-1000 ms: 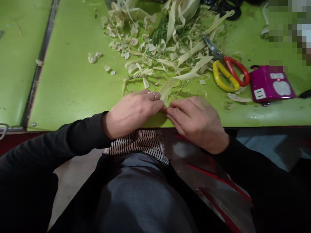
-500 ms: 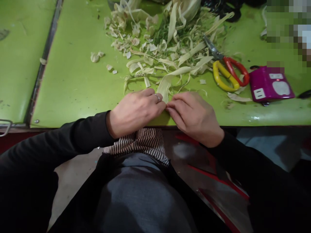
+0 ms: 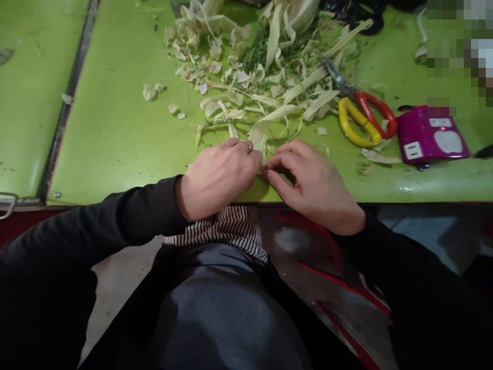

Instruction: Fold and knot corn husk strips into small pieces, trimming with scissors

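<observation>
A pale, flat strip of corn husk (image 3: 259, 136) runs from the scraps down to my hands near the table's front edge. My left hand (image 3: 223, 174), with a ring on one finger, is closed on the strip's near end. Close beside it, my right hand (image 3: 311, 182) pinches thumb and fingertips together at the same end. Whatever lies between the right fingertips is too small and covered to make out clearly. Beyond the hands spread several loose husk strips (image 3: 308, 85) and small cut pieces (image 3: 188, 72).
Scissors (image 3: 356, 105) with one yellow and one red handle lie right of the scraps. Beside them stands a purple box (image 3: 431, 136) with white patches. The green table (image 3: 115, 128) has a metal-edged seam (image 3: 71, 92) at left. A black bag (image 3: 360, 15) lies at the back.
The right hand's fingers have arched, leaving a wider gap behind the pinch. My left hand has shifted slightly to the right. The strip stays in place.
</observation>
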